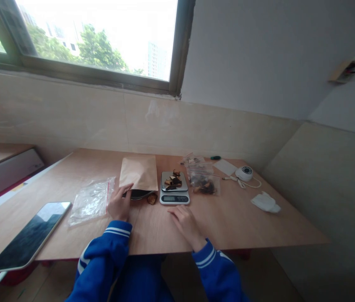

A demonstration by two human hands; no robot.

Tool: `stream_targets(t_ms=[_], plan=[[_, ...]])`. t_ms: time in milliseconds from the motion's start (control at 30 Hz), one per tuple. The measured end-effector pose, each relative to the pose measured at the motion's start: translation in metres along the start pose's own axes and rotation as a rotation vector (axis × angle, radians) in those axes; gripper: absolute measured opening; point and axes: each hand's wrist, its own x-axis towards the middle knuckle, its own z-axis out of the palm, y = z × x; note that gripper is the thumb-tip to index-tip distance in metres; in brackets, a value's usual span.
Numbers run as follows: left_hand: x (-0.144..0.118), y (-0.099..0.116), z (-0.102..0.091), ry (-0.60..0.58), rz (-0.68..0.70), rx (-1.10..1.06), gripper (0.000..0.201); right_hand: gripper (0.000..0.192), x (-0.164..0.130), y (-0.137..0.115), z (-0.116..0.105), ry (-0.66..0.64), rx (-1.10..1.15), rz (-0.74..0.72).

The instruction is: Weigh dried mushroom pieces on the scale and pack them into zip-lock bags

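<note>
A brown kraft paper bag [139, 173] lies on the table with its dark mouth towards me. My left hand [121, 204] grips the left side of that mouth, fingers on top and thumb at the opening. Just right of the mouth sits a dried brown slice [152, 199]. On the white digital kitchen scale [175, 198] rest several dark, curled dried pieces [173, 181]; the display digits are too small to read. In front of the scale my right hand [184, 221] lies on the table, fingers stretched out and holding nothing.
Left of the bag are a clear zip bag [91, 201] and a cabled phone [31, 235]. Filled zip bags [205, 183] lie right of the scale. Beyond are a white card [225, 167], a white corded device [243, 173] and a crumpled white item [265, 202]. A wall backs the table.
</note>
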Motion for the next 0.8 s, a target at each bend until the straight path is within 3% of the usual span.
stream_targets(t_ms=[200,333,567,800], plan=[[0.000,0.002,-0.001,-0.004,-0.001,0.004,0.019,0.022,0.048,0.033,-0.028,0.262,-0.108,0.121],[0.000,0.002,-0.001,-0.005,-0.008,-0.002,0.020,0.024,0.062,0.049,-0.017,0.224,-0.284,0.166],[0.000,0.000,0.001,0.003,-0.001,-0.037,0.019,0.025,0.049,0.035,0.021,0.178,-0.259,0.108],[-0.001,0.000,0.001,0.001,-0.003,-0.035,0.020,0.027,0.055,0.031,0.010,0.202,-0.252,0.131]])
